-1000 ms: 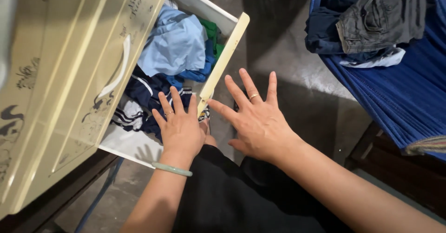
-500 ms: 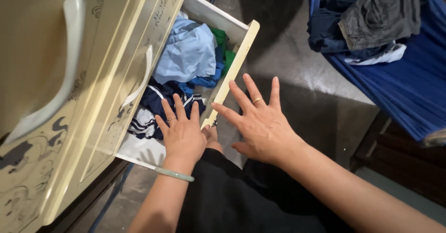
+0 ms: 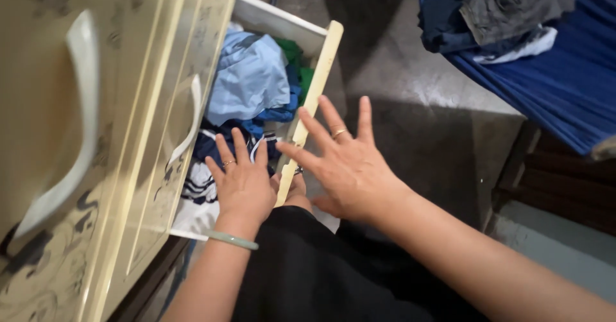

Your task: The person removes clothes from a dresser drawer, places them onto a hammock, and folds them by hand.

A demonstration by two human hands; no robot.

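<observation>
A cream plastic drawer (image 3: 316, 84) stands pulled out of a cream chest (image 3: 96, 136), stuffed with clothes. My left hand (image 3: 244, 184), with a ring and a pale green bangle, lies flat with spread fingers on a navy garment with white stripes (image 3: 212, 148) inside the drawer. My right hand (image 3: 343, 165), ring on one finger, is spread open against the outside of the drawer's front panel. A light blue garment (image 3: 250, 75) and some green cloth (image 3: 296, 62) fill the far part of the drawer. Neither hand holds anything.
My black-clad lap (image 3: 321, 277) is at the bottom. A blue hammock-like cloth (image 3: 558, 78) at the upper right holds a pile of dark and grey clothes (image 3: 500, 7). Grey concrete floor (image 3: 417, 104) lies between. The chest's upper drawer fronts with white handles (image 3: 77, 116) fill the left.
The view has shifted slightly, and the drawer looks pushed a little further in. Both hands keep their places, the left on the clothes, the right at the front panel.
</observation>
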